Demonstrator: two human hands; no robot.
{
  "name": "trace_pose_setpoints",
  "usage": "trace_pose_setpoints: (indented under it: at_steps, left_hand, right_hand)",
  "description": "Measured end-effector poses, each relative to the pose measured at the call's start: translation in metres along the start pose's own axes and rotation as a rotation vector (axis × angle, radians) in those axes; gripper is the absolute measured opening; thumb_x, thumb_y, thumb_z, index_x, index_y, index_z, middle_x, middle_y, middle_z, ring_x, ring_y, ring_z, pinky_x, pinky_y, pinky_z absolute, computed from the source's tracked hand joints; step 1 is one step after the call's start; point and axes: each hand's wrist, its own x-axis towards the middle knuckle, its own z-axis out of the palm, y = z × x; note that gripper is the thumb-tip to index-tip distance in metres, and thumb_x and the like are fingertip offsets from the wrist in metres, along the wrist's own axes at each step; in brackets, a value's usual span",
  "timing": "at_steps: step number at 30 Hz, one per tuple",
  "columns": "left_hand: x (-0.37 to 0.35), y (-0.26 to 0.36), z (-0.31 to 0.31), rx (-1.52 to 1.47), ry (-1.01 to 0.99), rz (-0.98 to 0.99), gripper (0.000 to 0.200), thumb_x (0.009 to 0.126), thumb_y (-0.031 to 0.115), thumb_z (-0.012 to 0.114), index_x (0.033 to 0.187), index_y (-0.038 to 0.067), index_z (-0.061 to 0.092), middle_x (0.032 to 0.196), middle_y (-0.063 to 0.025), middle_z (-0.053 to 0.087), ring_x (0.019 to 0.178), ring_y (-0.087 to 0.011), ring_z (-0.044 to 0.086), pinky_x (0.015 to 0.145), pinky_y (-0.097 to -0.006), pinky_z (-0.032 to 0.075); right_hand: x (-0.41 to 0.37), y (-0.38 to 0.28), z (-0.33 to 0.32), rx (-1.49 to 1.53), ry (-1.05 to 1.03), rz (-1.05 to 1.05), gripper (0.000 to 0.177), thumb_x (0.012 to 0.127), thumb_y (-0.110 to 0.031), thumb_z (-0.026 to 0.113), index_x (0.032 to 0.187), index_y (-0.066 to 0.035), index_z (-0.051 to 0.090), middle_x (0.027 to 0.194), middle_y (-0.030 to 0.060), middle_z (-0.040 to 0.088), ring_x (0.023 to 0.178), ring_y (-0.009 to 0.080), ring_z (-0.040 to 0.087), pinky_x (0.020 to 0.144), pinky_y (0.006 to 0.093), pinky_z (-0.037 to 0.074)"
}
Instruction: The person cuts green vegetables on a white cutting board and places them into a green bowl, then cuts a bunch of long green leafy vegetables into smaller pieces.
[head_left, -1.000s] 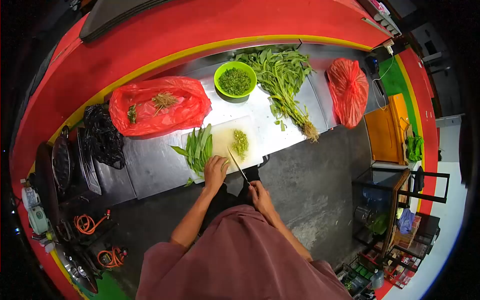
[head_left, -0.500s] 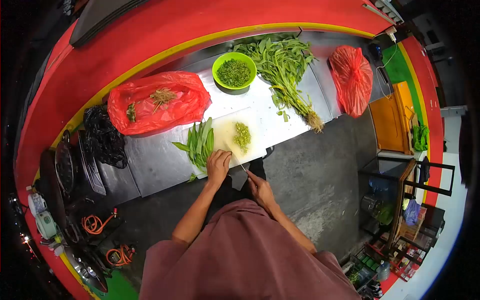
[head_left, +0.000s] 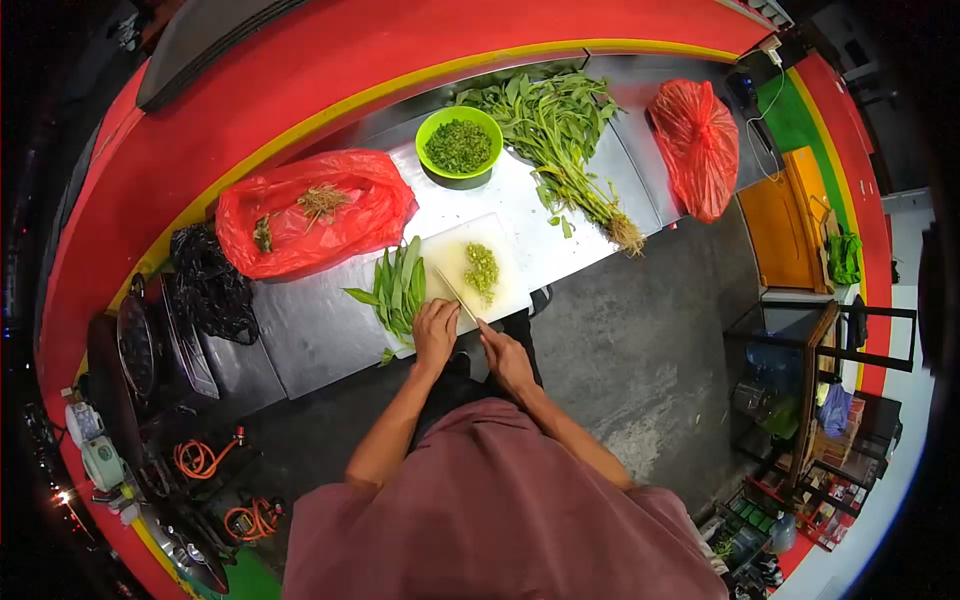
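My right hand (head_left: pixel 508 360) is closed round the handle of a knife (head_left: pixel 456 292), whose blade lies slantwise over the white cutting board (head_left: pixel 512 283). Close to the blade, my left hand (head_left: pixel 436 335) has its fingers curled down on a bunch of long green leaves (head_left: pixel 398 288). These leaves spread over the board's left side, and their ends under my fingers are hidden. Right of the blade sits a small heap of chopped pale green stems (head_left: pixel 482 270).
Behind the board stands a lime green bowl (head_left: pixel 427 132) of chopped greens. Rooted leafy stalks (head_left: pixel 560 140) lie to its right, beside a tied red bag (head_left: pixel 695 150). An open red bag (head_left: pixel 300 235) holding roots and a black bag (head_left: pixel 210 290) are at left.
The knife and my right hand have moved forward, so more of the blade reaches over the board. My left hand stays on the leaves. The view has shifted slightly.
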Motion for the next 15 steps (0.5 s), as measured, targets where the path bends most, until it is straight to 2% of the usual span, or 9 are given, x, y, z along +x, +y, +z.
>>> trace_pose_setpoints:
  at_steps: [3, 5, 9, 15]
  left_hand:
    - [-0.002, -0.004, 0.003, -0.024, 0.003, 0.009, 0.015, 0.092, 0.009, 0.068, 0.103, 0.001, 0.073, 0.095, -0.0121, 0.067, 0.089, -0.0347, 0.063, 0.078, -0.0457, 0.048]
    - [-0.003, -0.009, 0.007, -0.032, 0.033, 0.025, 0.015, 0.092, 0.011, 0.068, 0.105, 0.006, 0.074, 0.097, -0.0072, 0.067, 0.090, -0.0310, 0.062, 0.078, -0.0441, 0.045]
    - [-0.003, -0.006, 0.005, -0.004, 0.020, -0.003, 0.015, 0.091, 0.011, 0.069, 0.104, 0.005, 0.073, 0.098, -0.0077, 0.069, 0.092, -0.0308, 0.063, 0.078, -0.0431, 0.046]
    - [-0.004, -0.009, 0.006, -0.062, 0.016, -0.026, 0.013, 0.092, 0.011, 0.069, 0.102, 0.004, 0.074, 0.098, -0.0080, 0.069, 0.093, -0.0316, 0.063, 0.080, -0.0427, 0.046]
  right_hand:
    - [0.009, -0.004, 0.000, 0.009, -0.067, 0.053, 0.040, 0.104, -0.021, 0.056, 0.145, -0.018, 0.058, 0.087, 0.0228, 0.065, 0.082, 0.0422, 0.065, 0.073, 0.0497, 0.050]
    - [0.009, -0.009, -0.005, 0.082, -0.085, 0.094, 0.040, 0.105, -0.023, 0.055, 0.145, -0.017, 0.058, 0.087, 0.0240, 0.066, 0.079, 0.0423, 0.065, 0.071, 0.0491, 0.050]
    - [-0.005, -0.006, -0.004, 0.122, -0.054, 0.079, 0.040, 0.106, -0.022, 0.056, 0.144, -0.014, 0.059, 0.084, 0.0247, 0.065, 0.073, 0.0412, 0.065, 0.069, 0.0477, 0.050]
    - [-0.006, -0.001, -0.003, 0.121, -0.089, 0.126, 0.040, 0.106, -0.019, 0.056, 0.145, -0.016, 0.059, 0.078, 0.0196, 0.062, 0.067, 0.0335, 0.062, 0.064, 0.0442, 0.048]
